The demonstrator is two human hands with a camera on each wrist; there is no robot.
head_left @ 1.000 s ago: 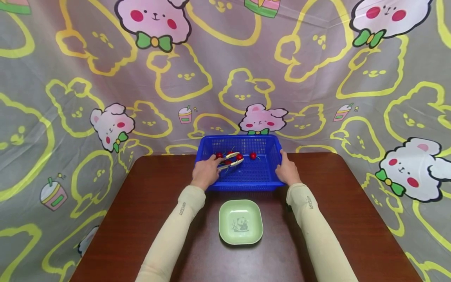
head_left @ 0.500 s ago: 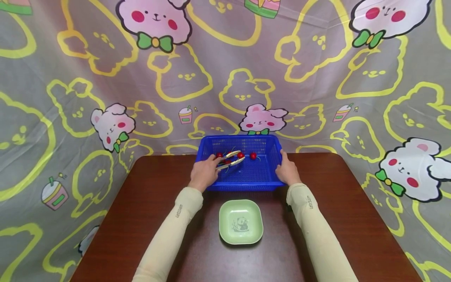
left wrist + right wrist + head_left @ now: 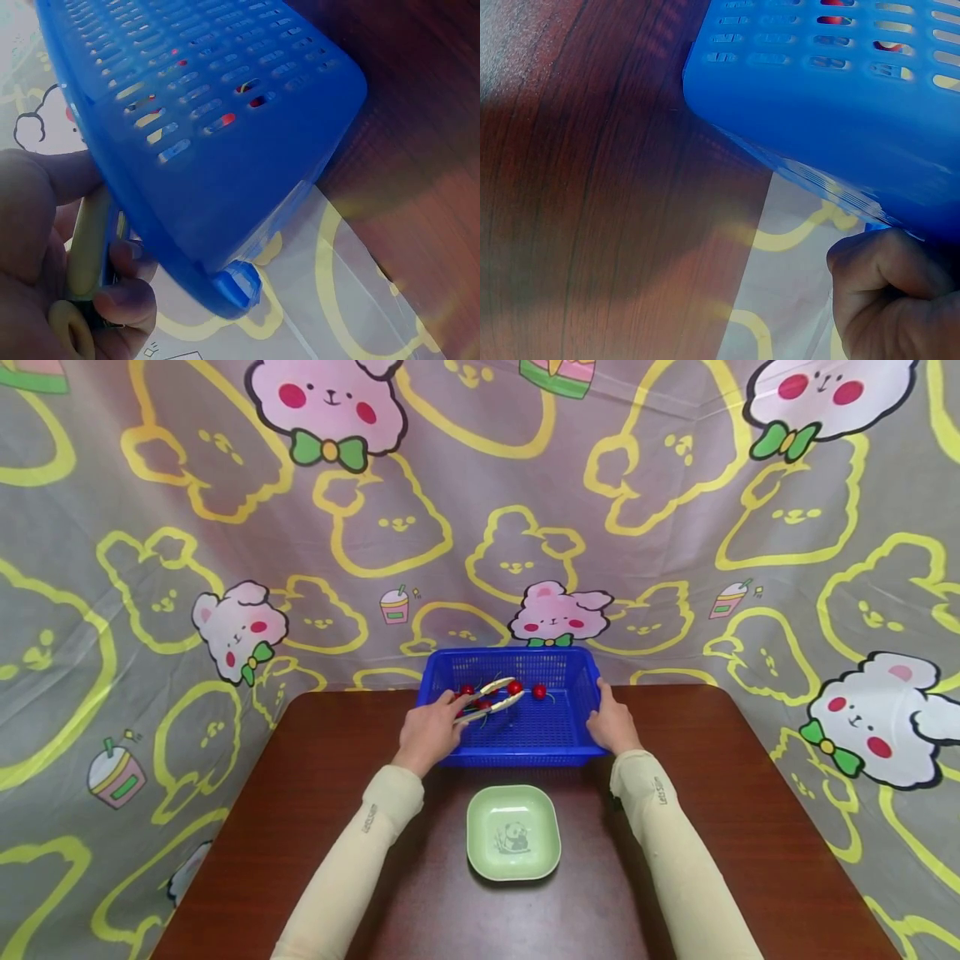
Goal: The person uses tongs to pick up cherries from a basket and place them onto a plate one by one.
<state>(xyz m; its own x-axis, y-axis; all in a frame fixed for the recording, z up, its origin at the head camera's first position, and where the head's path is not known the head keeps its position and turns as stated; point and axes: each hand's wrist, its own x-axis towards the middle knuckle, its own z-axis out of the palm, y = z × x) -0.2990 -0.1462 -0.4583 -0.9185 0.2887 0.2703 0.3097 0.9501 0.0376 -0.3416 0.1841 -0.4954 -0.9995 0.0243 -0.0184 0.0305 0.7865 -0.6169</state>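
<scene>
In the head view my left hand (image 3: 429,732) holds a pair of tongs (image 3: 480,713) over the left rim of the blue basket (image 3: 551,750). The cream tips of the tongs lie either side of a red cherry (image 3: 514,688); whether they press on it is too small to tell. Another cherry (image 3: 539,692) lies to the right of it, and several more sit at the left under the tongs, partly covered. In the left wrist view fingers curl round the tongs' cream handle (image 3: 90,244). My right hand (image 3: 613,723) grips the basket's right rim.
A pale green square dish (image 3: 513,870) with a panda print stands on the brown table (image 3: 315,793), between my forearms and nearer than the basket. A patterned cloth (image 3: 480,460) hangs behind the table and along its sides.
My left hand has drawn back a little to the left and nearer me. The tongs' tips and the cherry between them have shifted slightly right and up in view. My right hand has stayed still.
</scene>
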